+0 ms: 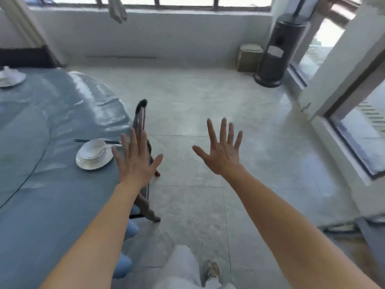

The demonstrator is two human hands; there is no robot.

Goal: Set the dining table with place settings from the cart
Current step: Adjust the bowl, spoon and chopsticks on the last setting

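A round dining table (41,126) under a blue-grey cloth fills the left. Near its right edge lies a place setting: a white plate (83,162) with a bowl and white spoon (98,150) on it, and dark chopsticks (83,140) just behind. A second white plate (12,79) sits at the far left. My left hand (135,159) hovers with fingers spread straight, just right of the near plate, holding nothing. Stretched out over the floor, my right hand (223,151) is also spread and empty. No cart is in view.
A chair (141,122) stands tucked against the table's right edge, partly behind my left hand. A dark patio heater (273,53) and a tan bin (249,57) stand at the back right. A glass door frame (341,113) lines the right. Pale tiled floor lies ahead.
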